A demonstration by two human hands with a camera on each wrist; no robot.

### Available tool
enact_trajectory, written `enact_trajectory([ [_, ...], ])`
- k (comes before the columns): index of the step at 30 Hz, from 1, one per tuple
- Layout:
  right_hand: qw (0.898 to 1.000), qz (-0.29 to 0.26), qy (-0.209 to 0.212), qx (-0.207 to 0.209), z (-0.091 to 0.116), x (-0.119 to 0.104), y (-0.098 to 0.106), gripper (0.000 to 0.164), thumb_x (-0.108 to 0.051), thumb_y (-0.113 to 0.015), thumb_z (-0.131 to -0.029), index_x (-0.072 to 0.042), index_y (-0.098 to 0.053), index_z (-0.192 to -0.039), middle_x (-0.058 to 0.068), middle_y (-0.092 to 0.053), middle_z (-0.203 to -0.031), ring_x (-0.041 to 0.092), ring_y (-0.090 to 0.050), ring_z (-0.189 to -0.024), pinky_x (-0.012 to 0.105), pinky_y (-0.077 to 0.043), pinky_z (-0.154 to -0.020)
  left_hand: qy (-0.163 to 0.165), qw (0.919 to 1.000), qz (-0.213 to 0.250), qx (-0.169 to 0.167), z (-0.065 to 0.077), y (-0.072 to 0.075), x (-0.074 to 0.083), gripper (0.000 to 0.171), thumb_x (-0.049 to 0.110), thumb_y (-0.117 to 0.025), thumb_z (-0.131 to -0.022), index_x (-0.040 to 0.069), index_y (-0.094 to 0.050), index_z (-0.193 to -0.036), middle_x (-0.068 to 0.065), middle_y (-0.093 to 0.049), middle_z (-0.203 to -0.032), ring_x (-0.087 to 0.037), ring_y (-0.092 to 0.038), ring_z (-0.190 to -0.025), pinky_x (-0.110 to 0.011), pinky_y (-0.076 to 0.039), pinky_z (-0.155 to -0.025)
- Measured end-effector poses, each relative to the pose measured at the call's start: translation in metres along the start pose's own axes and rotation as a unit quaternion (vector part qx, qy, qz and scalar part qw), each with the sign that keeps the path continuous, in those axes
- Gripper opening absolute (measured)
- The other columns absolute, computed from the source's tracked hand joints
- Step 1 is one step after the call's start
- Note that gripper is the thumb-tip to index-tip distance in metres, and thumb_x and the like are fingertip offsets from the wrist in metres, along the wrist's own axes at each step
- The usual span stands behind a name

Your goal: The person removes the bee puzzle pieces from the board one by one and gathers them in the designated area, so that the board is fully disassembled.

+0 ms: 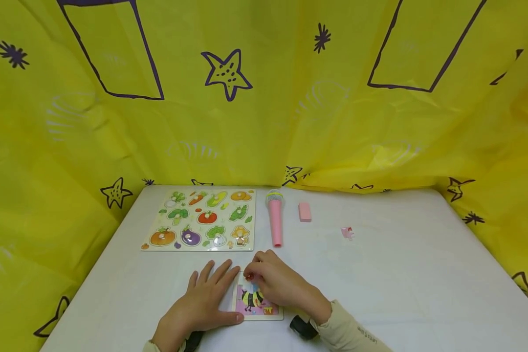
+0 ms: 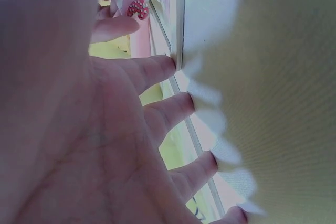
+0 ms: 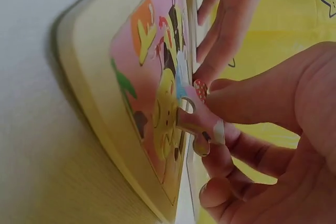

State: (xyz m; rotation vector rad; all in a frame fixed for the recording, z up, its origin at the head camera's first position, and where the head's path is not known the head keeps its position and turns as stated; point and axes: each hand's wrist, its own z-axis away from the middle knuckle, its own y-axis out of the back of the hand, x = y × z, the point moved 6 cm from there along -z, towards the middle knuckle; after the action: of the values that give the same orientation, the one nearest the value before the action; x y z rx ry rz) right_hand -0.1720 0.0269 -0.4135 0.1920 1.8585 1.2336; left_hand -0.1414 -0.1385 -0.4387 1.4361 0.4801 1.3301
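Observation:
A small bee jigsaw puzzle (image 1: 252, 299) in a pale frame lies on the white table between the hands. My right hand (image 1: 276, 281) is above its upper right part and pinches a pink puzzle piece (image 3: 197, 116) with a red dotted patch between thumb and fingers. In the right wrist view the piece is tilted close to the puzzle's picture; whether it touches is hard to tell. Spread flat at the puzzle's left side is my left hand (image 1: 202, 300), its thumb at the lower left corner and its index fingertip by the upper left edge. The right hand hides part of the picture.
Behind the left hand lies a vegetable peg board (image 1: 204, 220). A pink toy microphone (image 1: 275, 220), a pink block (image 1: 305, 212) and a loose puzzle piece (image 1: 347, 233) are spread to its right. A yellow curtain (image 1: 264, 122) borders the table's back and sides.

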Motion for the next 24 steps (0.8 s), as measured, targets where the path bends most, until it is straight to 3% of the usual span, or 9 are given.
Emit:
enact_trajectory([
  [6, 1.000, -0.011, 0.000, -0.007, 0.001, 0.002, -0.003, 0.014, -0.001, -0.066, -0.105, -0.003, -0.073, -0.116, 0.002, -0.072, -0.108, 0.012, -0.063, -0.101, 0.035, -0.055, -0.097, -0.004, 1.0000, 0.005, -0.001, -0.001, -0.002, 0.002, 0.102, 0.057, -0.089, -0.081, 0.010, -0.047, -0.161, -0.014, -0.036, -0.170, -0.056, -0.021, -0.154, -0.084, -0.015, -0.114],
  [17, 0.999, -0.031, -0.003, 0.019, -0.006, 0.005, 0.002, 0.007, -0.001, -0.068, -0.103, -0.006, -0.071, -0.108, 0.000, -0.072, -0.100, 0.007, -0.063, -0.092, 0.030, -0.057, -0.090, 0.007, 1.0000, -0.004, -0.001, -0.001, -0.001, 0.000, 0.103, 0.060, -0.088, -0.080, 0.011, -0.047, -0.161, -0.013, -0.036, -0.170, -0.054, -0.022, -0.155, -0.082, -0.015, -0.115],
  [24, 0.998, -0.047, -0.014, 0.041, 0.000, 0.016, 0.016, 0.011, -0.001, -0.069, -0.103, -0.004, -0.075, -0.111, 0.001, -0.075, -0.104, 0.009, -0.064, -0.089, 0.031, -0.058, -0.085, 0.015, 0.9999, -0.004, -0.007, -0.002, -0.001, 0.000, 0.103, 0.061, -0.088, -0.080, 0.012, -0.047, -0.161, -0.012, -0.036, -0.171, -0.054, -0.021, -0.155, -0.082, -0.013, -0.116],
])
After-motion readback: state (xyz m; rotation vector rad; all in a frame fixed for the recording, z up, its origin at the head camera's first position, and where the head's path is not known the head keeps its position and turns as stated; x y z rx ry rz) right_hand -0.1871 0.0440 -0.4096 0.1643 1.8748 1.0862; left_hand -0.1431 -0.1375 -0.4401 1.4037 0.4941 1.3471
